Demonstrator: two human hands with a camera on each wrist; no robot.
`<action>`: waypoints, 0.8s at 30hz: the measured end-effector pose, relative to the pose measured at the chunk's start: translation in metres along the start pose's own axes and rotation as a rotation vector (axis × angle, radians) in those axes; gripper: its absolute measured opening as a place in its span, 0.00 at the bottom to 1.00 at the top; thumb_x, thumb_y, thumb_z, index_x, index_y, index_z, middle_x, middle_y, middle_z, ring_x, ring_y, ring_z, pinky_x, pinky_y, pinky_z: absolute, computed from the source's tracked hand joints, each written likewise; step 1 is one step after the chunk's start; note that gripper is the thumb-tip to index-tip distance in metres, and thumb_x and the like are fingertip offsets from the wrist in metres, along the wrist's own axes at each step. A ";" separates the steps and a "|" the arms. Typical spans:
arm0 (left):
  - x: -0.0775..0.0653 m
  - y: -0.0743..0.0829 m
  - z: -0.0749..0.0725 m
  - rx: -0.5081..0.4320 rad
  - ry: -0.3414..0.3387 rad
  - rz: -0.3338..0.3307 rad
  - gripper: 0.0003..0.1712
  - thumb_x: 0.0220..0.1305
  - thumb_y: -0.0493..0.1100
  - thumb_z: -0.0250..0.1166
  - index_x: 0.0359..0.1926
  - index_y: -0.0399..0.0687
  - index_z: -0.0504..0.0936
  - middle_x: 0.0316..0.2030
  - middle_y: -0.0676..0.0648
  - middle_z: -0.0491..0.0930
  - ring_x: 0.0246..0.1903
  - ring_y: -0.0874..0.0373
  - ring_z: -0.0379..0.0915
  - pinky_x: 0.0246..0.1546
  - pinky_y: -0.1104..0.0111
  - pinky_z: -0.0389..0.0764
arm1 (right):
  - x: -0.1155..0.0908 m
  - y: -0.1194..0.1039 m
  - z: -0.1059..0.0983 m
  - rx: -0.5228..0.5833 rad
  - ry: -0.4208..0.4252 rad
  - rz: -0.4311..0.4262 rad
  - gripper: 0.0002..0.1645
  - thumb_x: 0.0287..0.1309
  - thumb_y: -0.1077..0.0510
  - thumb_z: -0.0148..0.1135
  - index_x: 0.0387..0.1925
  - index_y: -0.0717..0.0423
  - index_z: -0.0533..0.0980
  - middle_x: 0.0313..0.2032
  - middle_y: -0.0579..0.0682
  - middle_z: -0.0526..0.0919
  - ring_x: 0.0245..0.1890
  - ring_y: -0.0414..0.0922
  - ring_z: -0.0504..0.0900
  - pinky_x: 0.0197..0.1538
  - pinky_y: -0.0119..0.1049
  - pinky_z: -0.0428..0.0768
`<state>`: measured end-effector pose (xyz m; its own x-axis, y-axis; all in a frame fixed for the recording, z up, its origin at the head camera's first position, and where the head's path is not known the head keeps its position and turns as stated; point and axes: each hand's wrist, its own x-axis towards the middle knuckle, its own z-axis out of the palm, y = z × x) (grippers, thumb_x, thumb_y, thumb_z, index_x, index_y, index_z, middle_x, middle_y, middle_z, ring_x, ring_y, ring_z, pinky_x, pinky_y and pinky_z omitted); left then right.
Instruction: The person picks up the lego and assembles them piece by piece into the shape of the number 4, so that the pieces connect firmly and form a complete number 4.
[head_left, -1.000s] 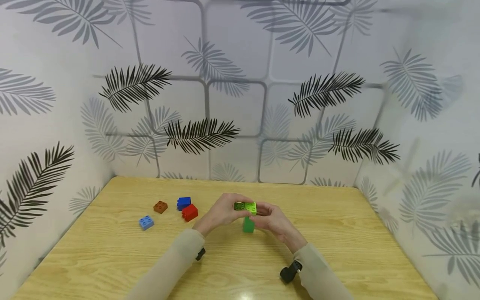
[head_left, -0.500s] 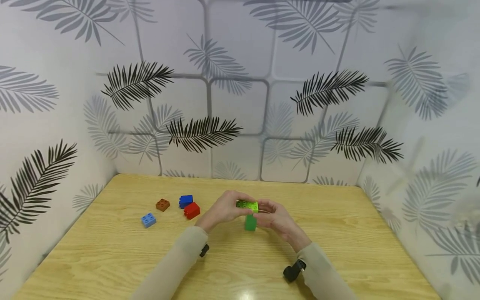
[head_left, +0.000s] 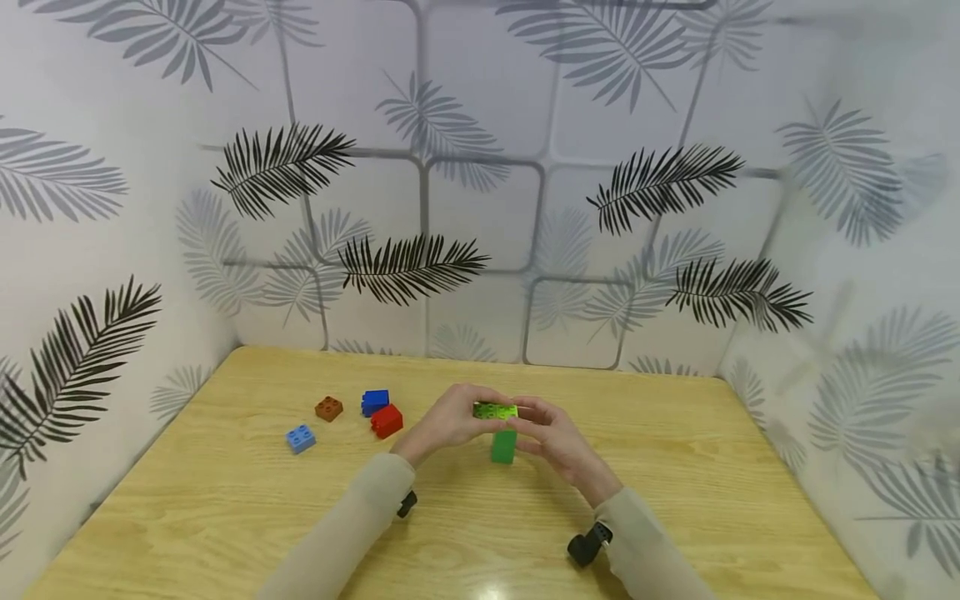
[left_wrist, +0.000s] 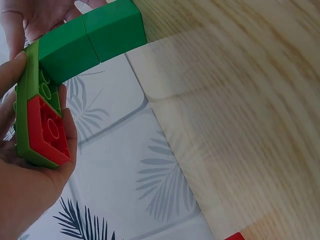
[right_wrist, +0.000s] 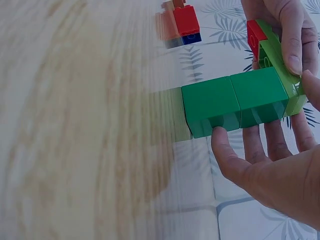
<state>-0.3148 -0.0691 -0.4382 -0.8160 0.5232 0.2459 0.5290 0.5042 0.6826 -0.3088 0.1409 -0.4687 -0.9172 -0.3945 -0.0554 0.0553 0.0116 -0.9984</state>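
Wood-grain table [head_left: 225, 508], brown brick [head_left: 328, 408], light-blue brick [head_left: 301, 439], dark-blue brick [head_left: 376, 401], red brick [head_left: 387, 422], upright green stack [head_left: 503, 448]

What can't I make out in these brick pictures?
Head: the left end of the lime piece, behind the left grip.
Head: the attached red brick, behind lime piece and left grip.
Left wrist: most of the loose red brick, past the bottom edge.
Right wrist: part of the right grip, past the right edge.

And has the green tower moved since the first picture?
No. Against the back edge of the table, the green tower stands in the same place; the whole picture just shifted slightly.
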 end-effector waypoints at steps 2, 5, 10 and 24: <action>0.000 -0.001 0.000 -0.002 0.005 0.007 0.19 0.63 0.48 0.68 0.55 0.54 0.84 0.52 0.53 0.83 0.49 0.60 0.79 0.51 0.62 0.80 | 0.001 0.000 0.000 0.002 0.005 0.003 0.32 0.65 0.51 0.63 0.66 0.57 0.67 0.63 0.58 0.70 0.54 0.44 0.77 0.62 0.53 0.74; 0.001 -0.002 0.000 -0.010 0.013 0.027 0.19 0.63 0.48 0.69 0.54 0.53 0.84 0.51 0.53 0.84 0.48 0.60 0.79 0.49 0.63 0.80 | 0.001 0.001 0.000 0.007 0.013 0.009 0.31 0.64 0.50 0.63 0.65 0.55 0.68 0.63 0.58 0.70 0.56 0.45 0.76 0.62 0.52 0.75; -0.001 -0.005 -0.002 -0.054 0.014 0.038 0.18 0.64 0.48 0.68 0.54 0.55 0.85 0.50 0.55 0.84 0.47 0.62 0.79 0.48 0.65 0.81 | 0.001 0.003 -0.002 0.009 0.019 0.010 0.29 0.64 0.50 0.63 0.65 0.52 0.70 0.65 0.56 0.69 0.60 0.47 0.72 0.62 0.53 0.74; -0.018 -0.022 -0.028 -0.138 0.137 -0.073 0.11 0.68 0.50 0.63 0.49 0.58 0.86 0.47 0.55 0.84 0.46 0.61 0.78 0.47 0.64 0.79 | 0.001 0.003 -0.001 -0.014 0.012 0.004 0.36 0.64 0.49 0.64 0.69 0.56 0.66 0.64 0.56 0.72 0.53 0.41 0.78 0.60 0.51 0.76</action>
<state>-0.3185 -0.1090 -0.4382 -0.8801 0.3856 0.2771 0.4380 0.4339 0.7873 -0.3097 0.1416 -0.4716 -0.9217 -0.3833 -0.0590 0.0530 0.0262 -0.9983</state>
